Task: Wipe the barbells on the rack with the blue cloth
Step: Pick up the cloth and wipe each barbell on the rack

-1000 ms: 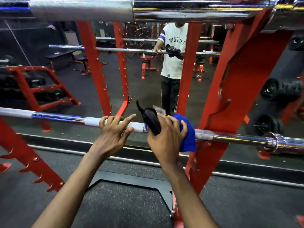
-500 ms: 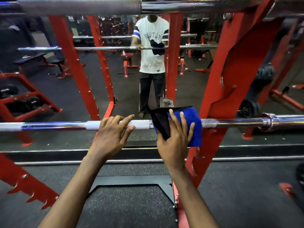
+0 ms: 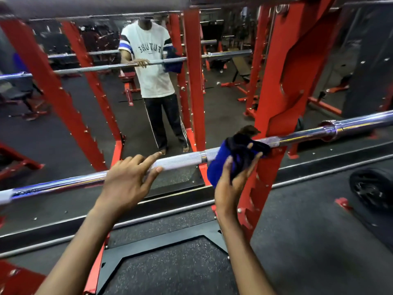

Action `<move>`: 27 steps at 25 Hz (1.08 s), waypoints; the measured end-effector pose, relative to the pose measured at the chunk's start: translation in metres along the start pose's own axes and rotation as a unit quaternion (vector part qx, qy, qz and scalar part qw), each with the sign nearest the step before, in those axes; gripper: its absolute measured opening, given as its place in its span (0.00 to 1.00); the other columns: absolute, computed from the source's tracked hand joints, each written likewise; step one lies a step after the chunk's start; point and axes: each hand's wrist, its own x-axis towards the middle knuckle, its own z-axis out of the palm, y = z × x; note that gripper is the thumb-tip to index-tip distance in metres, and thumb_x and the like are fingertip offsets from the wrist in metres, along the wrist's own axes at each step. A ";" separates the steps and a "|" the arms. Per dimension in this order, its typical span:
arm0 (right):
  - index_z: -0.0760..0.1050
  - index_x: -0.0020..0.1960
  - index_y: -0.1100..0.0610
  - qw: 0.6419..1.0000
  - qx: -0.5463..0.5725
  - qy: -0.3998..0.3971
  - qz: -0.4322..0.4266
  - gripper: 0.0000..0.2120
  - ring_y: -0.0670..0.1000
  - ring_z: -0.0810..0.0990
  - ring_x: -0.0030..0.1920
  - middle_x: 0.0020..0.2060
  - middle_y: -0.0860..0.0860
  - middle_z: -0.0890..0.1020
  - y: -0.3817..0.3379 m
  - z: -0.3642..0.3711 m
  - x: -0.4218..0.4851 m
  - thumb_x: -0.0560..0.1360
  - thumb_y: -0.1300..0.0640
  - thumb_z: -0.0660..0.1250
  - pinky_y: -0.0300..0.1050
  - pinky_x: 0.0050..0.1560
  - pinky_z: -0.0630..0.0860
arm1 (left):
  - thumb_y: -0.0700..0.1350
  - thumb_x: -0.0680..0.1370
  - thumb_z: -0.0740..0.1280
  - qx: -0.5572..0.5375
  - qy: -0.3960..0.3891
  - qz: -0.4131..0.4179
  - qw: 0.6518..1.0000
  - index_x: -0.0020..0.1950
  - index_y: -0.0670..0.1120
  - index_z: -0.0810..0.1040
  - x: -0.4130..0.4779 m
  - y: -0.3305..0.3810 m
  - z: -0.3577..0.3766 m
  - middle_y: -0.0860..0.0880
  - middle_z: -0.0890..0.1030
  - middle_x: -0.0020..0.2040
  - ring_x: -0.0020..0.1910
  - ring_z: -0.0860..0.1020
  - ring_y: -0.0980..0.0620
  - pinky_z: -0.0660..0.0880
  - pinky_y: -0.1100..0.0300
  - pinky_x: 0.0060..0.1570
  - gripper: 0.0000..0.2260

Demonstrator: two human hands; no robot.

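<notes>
A chrome barbell (image 3: pixel 297 138) lies across the red rack (image 3: pixel 276 116) at chest height, tilted up to the right in this view. My right hand (image 3: pixel 230 188) presses a blue cloth with a black side (image 3: pixel 221 165) around the bar, just left of the rack's right upright. My left hand (image 3: pixel 127 179) rests on the bar's knurled part, fingers spread over it, not curled round. A second barbell (image 3: pixel 95 5) crosses the top edge, blurred.
A mirror (image 3: pixel 53 107) ahead reflects me, the rack and the barbell. A black weight plate (image 3: pixel 372 188) lies on the rubber floor at right. A black platform frame (image 3: pixel 161 248) lies below my arms. Red benches and racks show in the reflection.
My right hand has slid the cloth rightward along the bar, up to the rack's upright. My left hand stays on the knurled part. The view has tilted and shifted.
</notes>
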 end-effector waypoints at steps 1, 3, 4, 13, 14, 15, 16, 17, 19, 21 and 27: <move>0.58 0.82 0.55 0.993 0.079 0.030 0.078 0.41 0.47 0.64 0.78 0.80 0.54 0.63 -0.003 0.003 0.001 0.77 0.36 0.63 0.47 0.78 0.63 | 0.62 0.83 0.52 0.002 0.006 -0.002 1.000 0.72 0.55 0.75 0.000 0.001 0.002 0.50 0.79 0.43 0.41 0.78 0.44 0.69 0.52 0.39 0.23; 0.69 0.76 0.56 0.950 0.227 0.073 0.203 0.33 0.51 0.77 0.70 0.72 0.52 0.76 -0.011 0.008 0.003 0.79 0.36 0.64 0.49 0.69 0.76 | 0.61 0.83 0.53 0.000 0.017 -0.010 1.000 0.71 0.54 0.76 -0.002 -0.001 0.004 0.50 0.78 0.43 0.42 0.77 0.44 0.69 0.51 0.41 0.23; 0.73 0.71 0.55 0.925 0.286 0.076 0.241 0.25 0.51 0.81 0.64 0.66 0.51 0.81 -0.018 0.009 0.005 0.82 0.40 0.62 0.44 0.60 0.80 | 0.61 0.83 0.53 -0.002 0.023 -0.013 1.000 0.71 0.54 0.76 -0.003 0.000 0.005 0.50 0.78 0.43 0.43 0.77 0.44 0.69 0.51 0.42 0.22; 0.76 0.64 0.58 0.880 0.358 -0.025 0.309 0.17 0.46 0.84 0.46 0.52 0.51 0.86 -0.035 0.019 -0.024 0.85 0.48 0.57 0.39 0.44 0.81 | 0.60 0.83 0.55 -0.014 0.054 -0.033 0.998 0.67 0.54 0.79 -0.004 0.005 0.006 0.51 0.79 0.43 0.42 0.77 0.46 0.68 0.52 0.41 0.20; 0.76 0.66 0.59 0.889 0.328 -0.048 0.316 0.19 0.48 0.84 0.51 0.57 0.53 0.84 -0.030 0.026 -0.037 0.85 0.48 0.59 0.42 0.49 0.81 | 0.60 0.83 0.55 -0.013 0.055 -0.034 0.998 0.67 0.55 0.79 -0.004 0.006 0.007 0.51 0.79 0.43 0.42 0.77 0.46 0.68 0.52 0.41 0.20; 0.77 0.67 0.58 0.899 0.295 -0.057 0.317 0.18 0.49 0.83 0.53 0.59 0.54 0.84 -0.026 0.033 -0.049 0.84 0.48 0.60 0.44 0.52 0.81 | 0.60 0.83 0.56 -0.015 0.057 -0.037 0.998 0.67 0.55 0.79 -0.004 0.007 0.007 0.51 0.79 0.43 0.42 0.77 0.46 0.68 0.52 0.41 0.20; 0.77 0.66 0.57 0.913 0.264 -0.055 0.306 0.17 0.48 0.84 0.53 0.59 0.52 0.84 -0.024 0.039 -0.058 0.84 0.48 0.62 0.44 0.54 0.81 | 0.60 0.83 0.56 -0.019 0.057 -0.039 0.997 0.67 0.55 0.79 -0.004 0.008 0.008 0.51 0.79 0.43 0.42 0.76 0.46 0.68 0.52 0.41 0.20; 0.77 0.66 0.56 0.931 0.233 -0.038 0.278 0.16 0.46 0.84 0.55 0.60 0.51 0.84 -0.024 0.043 -0.065 0.83 0.49 0.64 0.46 0.58 0.80 | 0.60 0.83 0.56 -0.024 0.058 -0.042 0.997 0.67 0.55 0.79 -0.005 0.007 0.008 0.51 0.79 0.44 0.42 0.76 0.45 0.68 0.52 0.41 0.19; 0.74 0.66 0.51 0.974 0.147 0.006 0.170 0.17 0.45 0.81 0.60 0.62 0.50 0.82 -0.021 0.042 -0.069 0.80 0.46 0.67 0.47 0.66 0.76 | 0.59 0.83 0.56 -0.035 0.057 -0.047 0.997 0.67 0.54 0.79 -0.007 0.006 0.007 0.51 0.79 0.46 0.43 0.76 0.45 0.69 0.51 0.43 0.19; 0.75 0.64 0.52 0.997 0.041 0.037 0.053 0.20 0.48 0.79 0.61 0.61 0.53 0.80 -0.015 0.036 -0.067 0.76 0.43 0.68 0.51 0.67 0.75 | 0.59 0.83 0.56 -0.048 0.053 -0.060 0.996 0.67 0.54 0.78 -0.009 0.004 0.006 0.52 0.80 0.49 0.46 0.76 0.46 0.69 0.52 0.46 0.19; 0.79 0.67 0.57 0.945 -0.213 -0.029 -0.245 0.26 0.58 0.76 0.68 0.65 0.49 0.79 -0.012 0.026 -0.043 0.74 0.44 0.71 0.58 0.68 0.71 | 0.57 0.84 0.55 -0.136 0.051 -0.112 0.983 0.72 0.56 0.72 -0.035 0.001 0.009 0.53 0.76 0.62 0.65 0.71 0.49 0.58 0.53 0.70 0.19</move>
